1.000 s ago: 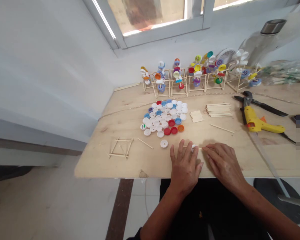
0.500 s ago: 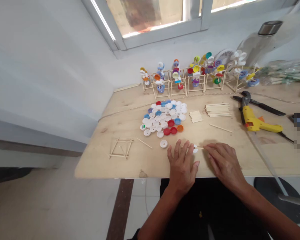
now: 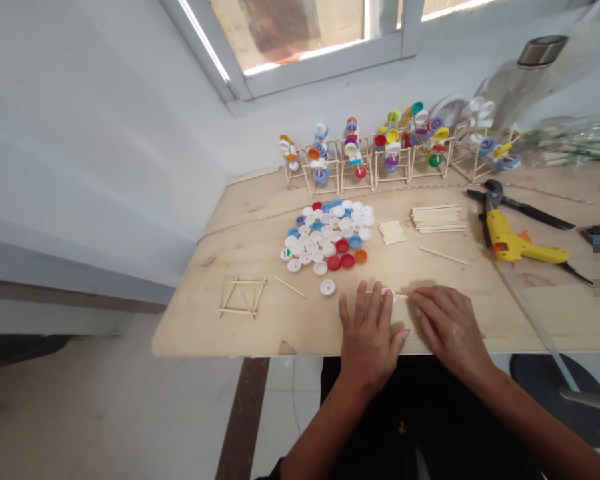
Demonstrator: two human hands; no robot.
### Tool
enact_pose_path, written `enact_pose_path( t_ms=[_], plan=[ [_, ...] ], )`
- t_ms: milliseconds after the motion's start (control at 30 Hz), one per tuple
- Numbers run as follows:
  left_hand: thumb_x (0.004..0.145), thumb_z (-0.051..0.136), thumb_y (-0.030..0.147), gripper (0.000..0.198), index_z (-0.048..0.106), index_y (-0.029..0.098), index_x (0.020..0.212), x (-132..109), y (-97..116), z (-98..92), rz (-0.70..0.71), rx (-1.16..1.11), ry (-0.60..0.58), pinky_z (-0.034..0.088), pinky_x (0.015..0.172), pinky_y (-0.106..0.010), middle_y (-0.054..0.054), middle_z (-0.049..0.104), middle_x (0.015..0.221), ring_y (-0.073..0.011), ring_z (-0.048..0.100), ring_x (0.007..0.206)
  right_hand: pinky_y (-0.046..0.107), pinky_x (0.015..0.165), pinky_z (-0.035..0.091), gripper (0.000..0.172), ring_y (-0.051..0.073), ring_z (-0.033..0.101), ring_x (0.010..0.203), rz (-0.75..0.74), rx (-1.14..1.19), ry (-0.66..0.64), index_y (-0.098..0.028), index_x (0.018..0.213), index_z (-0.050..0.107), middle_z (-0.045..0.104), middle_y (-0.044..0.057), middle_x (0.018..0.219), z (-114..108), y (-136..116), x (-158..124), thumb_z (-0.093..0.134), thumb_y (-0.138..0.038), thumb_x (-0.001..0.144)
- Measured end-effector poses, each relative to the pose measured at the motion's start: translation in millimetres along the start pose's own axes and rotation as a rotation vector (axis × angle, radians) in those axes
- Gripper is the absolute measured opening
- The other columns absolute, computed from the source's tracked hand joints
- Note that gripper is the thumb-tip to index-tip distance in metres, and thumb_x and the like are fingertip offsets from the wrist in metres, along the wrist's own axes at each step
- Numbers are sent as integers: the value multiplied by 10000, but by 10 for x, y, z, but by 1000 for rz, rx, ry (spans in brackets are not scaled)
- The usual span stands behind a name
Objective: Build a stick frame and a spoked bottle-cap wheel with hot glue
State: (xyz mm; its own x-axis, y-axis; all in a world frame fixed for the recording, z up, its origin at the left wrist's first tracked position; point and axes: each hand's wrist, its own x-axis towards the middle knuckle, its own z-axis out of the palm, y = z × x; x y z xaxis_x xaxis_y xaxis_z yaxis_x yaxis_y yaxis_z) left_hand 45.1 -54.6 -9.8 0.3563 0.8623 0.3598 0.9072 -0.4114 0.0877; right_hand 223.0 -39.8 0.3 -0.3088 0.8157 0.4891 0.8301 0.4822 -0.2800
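Note:
My left hand (image 3: 371, 328) lies palm down near the table's front edge, fingers stretched out and spread. Its index finger rests over a white bottle cap (image 3: 392, 294), partly covering it. A thin wooden stick (image 3: 403, 296) runs beside or through the cap; the fingers hide which. At the stick's right end, my right hand (image 3: 449, 325) pinches it between thumb and fingertips. Just left of my left hand sits a single white cap (image 3: 327, 287). Beyond it spreads a cluster of white, blue, red and orange caps (image 3: 325, 235).
A square stick frame (image 3: 243, 297) and a loose stick (image 3: 290, 287) lie to the left. Stick bundles (image 3: 437, 219), a yellow glue gun (image 3: 523, 245) and black-handled cutters (image 3: 535, 213) are at right. Several stick stands with cap wheels (image 3: 357, 175) line the back.
My left hand has slid slightly to the right, its fingers now spread over more of the cap. My right hand keeps its pinch in nearly the same place.

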Motion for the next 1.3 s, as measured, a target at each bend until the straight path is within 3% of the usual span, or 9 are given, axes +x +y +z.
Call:
enact_pose_path(
  t_ms=[333,1300],
  plan=[
    [901,450,492,617,404,138,1404,-12,-6,-2,-41,-23,-2,46,1150,-572,-100,400,1482,-321,224,1416,396,855,401,256,233,552,991,-5,7,21,-174,1104,619,666,91,1051,3,-10,8,508,-142,876],
    [877,477,515,608,435,190,1389,-2,7,7,-8,13,-10,110,1130,-601,-110,400,1482,-334,246,1405,405,858,404,274,234,560,1004,6,16,-1,-192,1101,653,677,85,1049,31,18,-24,516,-167,864]
  ],
)
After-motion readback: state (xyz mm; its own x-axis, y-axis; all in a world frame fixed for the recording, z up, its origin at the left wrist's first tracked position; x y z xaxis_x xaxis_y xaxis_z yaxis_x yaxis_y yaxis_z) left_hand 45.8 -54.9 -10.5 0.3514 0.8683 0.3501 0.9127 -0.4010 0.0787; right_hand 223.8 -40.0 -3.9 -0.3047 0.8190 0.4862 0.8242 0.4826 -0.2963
